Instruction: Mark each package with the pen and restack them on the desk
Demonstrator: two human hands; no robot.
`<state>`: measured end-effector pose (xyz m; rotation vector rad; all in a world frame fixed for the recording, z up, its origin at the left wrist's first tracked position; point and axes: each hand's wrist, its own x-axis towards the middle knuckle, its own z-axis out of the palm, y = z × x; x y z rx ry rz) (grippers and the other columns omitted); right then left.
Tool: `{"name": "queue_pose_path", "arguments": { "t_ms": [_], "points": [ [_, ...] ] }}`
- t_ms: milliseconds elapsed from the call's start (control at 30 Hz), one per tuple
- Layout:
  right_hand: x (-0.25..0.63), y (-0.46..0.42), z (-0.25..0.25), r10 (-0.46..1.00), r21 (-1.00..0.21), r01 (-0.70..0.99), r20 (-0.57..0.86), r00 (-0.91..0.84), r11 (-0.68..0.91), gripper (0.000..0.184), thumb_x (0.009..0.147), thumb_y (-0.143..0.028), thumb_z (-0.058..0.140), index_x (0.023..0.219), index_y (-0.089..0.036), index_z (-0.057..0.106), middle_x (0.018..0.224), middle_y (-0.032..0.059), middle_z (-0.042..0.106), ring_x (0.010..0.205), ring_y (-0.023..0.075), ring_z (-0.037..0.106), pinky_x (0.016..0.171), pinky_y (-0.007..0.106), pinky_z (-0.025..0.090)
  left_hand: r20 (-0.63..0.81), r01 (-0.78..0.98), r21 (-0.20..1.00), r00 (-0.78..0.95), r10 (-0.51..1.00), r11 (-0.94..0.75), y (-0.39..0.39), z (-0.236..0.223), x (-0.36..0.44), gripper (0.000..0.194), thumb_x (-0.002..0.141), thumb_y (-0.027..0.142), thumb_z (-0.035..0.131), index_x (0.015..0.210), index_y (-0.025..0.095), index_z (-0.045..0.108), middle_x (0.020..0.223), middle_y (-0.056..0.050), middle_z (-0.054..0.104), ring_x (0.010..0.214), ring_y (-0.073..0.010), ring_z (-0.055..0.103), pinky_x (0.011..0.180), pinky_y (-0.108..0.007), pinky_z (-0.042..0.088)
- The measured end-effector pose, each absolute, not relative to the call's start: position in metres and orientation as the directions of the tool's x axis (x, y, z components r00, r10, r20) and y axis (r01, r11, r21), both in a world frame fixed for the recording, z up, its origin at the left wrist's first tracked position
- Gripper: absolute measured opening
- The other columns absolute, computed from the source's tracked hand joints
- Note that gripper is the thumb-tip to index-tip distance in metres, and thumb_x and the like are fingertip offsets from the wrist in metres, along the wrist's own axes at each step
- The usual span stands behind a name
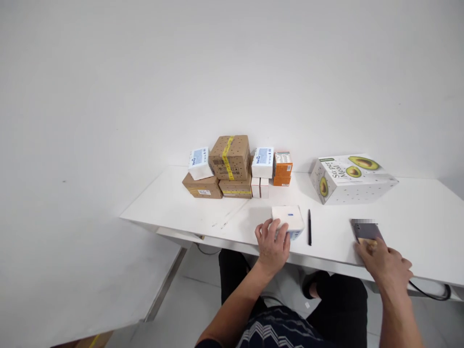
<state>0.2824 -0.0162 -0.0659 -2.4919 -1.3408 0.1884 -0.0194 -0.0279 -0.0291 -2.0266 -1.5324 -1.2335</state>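
My left hand (271, 244) rests on the near left corner of a small white box (290, 218) with a blue mark, its fingers curled over the box's edge. My right hand (384, 265) lies at the table's front edge, fingertips on a dark phone-like slab (365, 230) lying flat. A black pen (309, 227) lies between the white box and the slab, touching neither hand.
At the back of the white table (174, 205) stands a cluster of brown cardboard boxes (230, 157), white-and-blue packets (200, 163), small white boxes (260, 187) and an orange carton (282, 167). A large avocado-printed box (350, 178) sits at the right. A black cable (431, 292) hangs off the front edge.
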Motion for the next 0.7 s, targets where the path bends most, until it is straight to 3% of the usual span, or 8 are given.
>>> {"name": "queue_pose_path", "arguments": {
  "t_ms": [100, 200, 300, 367, 433, 500, 600, 700],
  "points": [
    [0.279, -0.026, -0.061, 0.839, -0.366, 0.776, -0.025, 0.544, -0.514, 0.082, 0.065, -0.070, 0.055, 0.128, -0.018, 0.057, 0.111, 0.0289, 0.060, 0.111, 0.0530, 0.051, 0.080, 0.065, 0.043, 0.774, 0.901, 0.214, 0.078, 0.628, -0.377, -0.029, -0.028, -0.021, 0.027, 0.083, 0.019, 0.062, 0.110, 0.019, 0.061, 0.108, -0.010, 0.065, 0.101, -0.0248, 0.058, 0.087, -0.041, 0.041],
    [0.279, -0.046, -0.058, 0.827, -0.580, 0.633, -0.134, 0.546, -0.512, 0.079, 0.061, -0.065, 0.065, 0.127, -0.021, 0.058, 0.105, 0.0236, 0.065, 0.106, 0.0465, 0.059, 0.085, 0.060, 0.046, 0.772, 0.903, 0.195, 0.100, 0.628, -0.384, -0.029, -0.027, -0.022, 0.028, 0.083, 0.018, 0.062, 0.110, 0.019, 0.060, 0.107, -0.009, 0.065, 0.100, -0.0248, 0.058, 0.085, -0.040, 0.042],
    [0.271, -0.070, -0.052, 0.809, -0.851, 0.220, -0.328, 0.487, -0.477, 0.077, 0.062, -0.061, 0.068, 0.130, -0.026, 0.055, 0.109, 0.0156, 0.068, 0.096, 0.0381, 0.067, 0.081, 0.052, 0.053, 0.795, 0.908, 0.173, 0.100, 0.598, -0.382, -0.029, -0.026, -0.021, 0.028, 0.082, 0.016, 0.063, 0.109, 0.020, 0.061, 0.106, -0.009, 0.065, 0.100, -0.0250, 0.058, 0.084, -0.040, 0.042],
    [0.259, -0.084, -0.044, 0.827, -0.903, -0.104, -0.424, 0.369, -0.417, 0.072, 0.066, -0.059, 0.066, 0.130, -0.027, 0.055, 0.113, 0.0141, 0.069, 0.091, 0.0360, 0.069, 0.079, 0.051, 0.056, 0.801, 0.912, 0.162, 0.101, 0.590, -0.376, -0.029, -0.026, -0.020, 0.028, 0.081, 0.015, 0.063, 0.108, 0.021, 0.061, 0.106, -0.009, 0.064, 0.100, -0.0253, 0.058, 0.084, -0.040, 0.043],
    [0.240, -0.094, -0.032, 0.849, -0.856, -0.350, -0.474, 0.235, -0.381, 0.065, 0.069, -0.060, 0.060, 0.124, -0.025, 0.061, 0.113, 0.0161, 0.069, 0.091, 0.0378, 0.069, 0.081, 0.055, 0.055, 0.798, 0.915, 0.159, 0.102, 0.594, -0.371, -0.029, -0.027, -0.019, 0.028, 0.081, 0.015, 0.063, 0.108, 0.021, 0.061, 0.107, -0.009, 0.063, 0.100, -0.0256, 0.057, 0.083, -0.040, 0.043],
    [0.218, -0.101, -0.019, 0.859, -0.782, -0.493, -0.497, 0.124, -0.382, 0.061, 0.072, -0.068, 0.051, 0.113, -0.025, 0.068, 0.112, 0.0182, 0.069, 0.095, 0.0401, 0.068, 0.084, 0.059, 0.053, 0.796, 0.915, 0.165, 0.096, 0.598, -0.367, -0.030, -0.029, -0.019, 0.029, 0.081, 0.014, 0.063, 0.109, 0.020, 0.061, 0.108, -0.009, 0.063, 0.101, -0.0259, 0.057, 0.084, -0.040, 0.043],
    [0.185, -0.106, -0.001, 0.863, -0.669, -0.605, -0.501, -0.063, -0.432, 0.067, 0.074, -0.077, 0.037, 0.103, -0.027, 0.073, 0.112, 0.0174, 0.070, 0.098, 0.0379, 0.067, 0.086, 0.057, 0.052, 0.790, 0.912, 0.179, 0.091, 0.606, -0.370, -0.031, -0.033, -0.018, 0.030, 0.081, 0.014, 0.061, 0.111, 0.019, 0.060, 0.110, -0.010, 0.063, 0.104, -0.0267, 0.056, 0.086, -0.041, 0.043],
    [0.158, -0.104, 0.013, 0.816, -0.503, -0.682, -0.522, -0.250, -0.531, 0.071, 0.073, -0.079, 0.037, 0.100, -0.024, 0.074, 0.107, 0.0164, 0.072, 0.091, 0.0346, 0.070, 0.082, 0.055, 0.054, 0.780, 0.905, 0.182, 0.106, 0.617, -0.386, -0.032, -0.036, -0.018, 0.033, 0.081, 0.014, 0.061, 0.114, 0.018, 0.059, 0.114, -0.010, 0.063, 0.107, -0.0293, 0.054, 0.087, -0.043, 0.043]
  ]
}}
